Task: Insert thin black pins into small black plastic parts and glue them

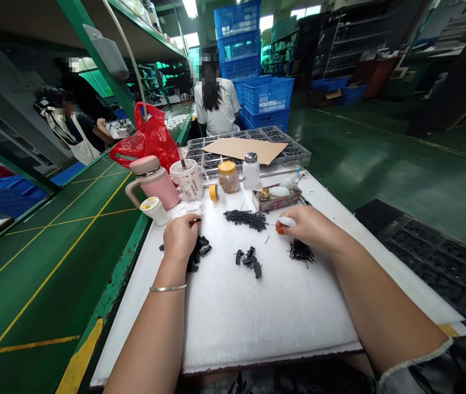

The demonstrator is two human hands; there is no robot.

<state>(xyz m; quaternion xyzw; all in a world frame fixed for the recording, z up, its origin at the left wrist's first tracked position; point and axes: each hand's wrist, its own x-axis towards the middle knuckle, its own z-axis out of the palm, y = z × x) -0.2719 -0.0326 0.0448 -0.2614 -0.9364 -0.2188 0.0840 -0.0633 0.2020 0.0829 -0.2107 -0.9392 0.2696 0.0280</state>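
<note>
- Black curved parts [258,270], one small cluster: on the white surface [269,320], between the two hands; reference point for all entries.
- Left hand [178,236]: left of the cluster, fingertips pinching a small black piece [196,220], beside more black parts [205,249].
- Right hand [317,225]: right of and beyond the cluster, gripping a small white bottle [288,221]; thin black pins [301,253] just below.
- Open room: broad stretch of surface from the cluster to the near edge, a forearm on either side.
- Side edges: left of the cluster, along a yellow-lined green top [72,262]; right of it, past the right forearm.
- Obstructions beyond the cluster: heap of tiny black pieces [246,220], nearest; then patterned box [277,204], yellow-lidded jar [228,179], metal-capped bottle [251,175].
- Beyond and left of the cluster: pink mug [161,190], red bag [148,134].
- Farther beyond the cluster: compartment tray [305,158] under cardboard [245,149].
</note>
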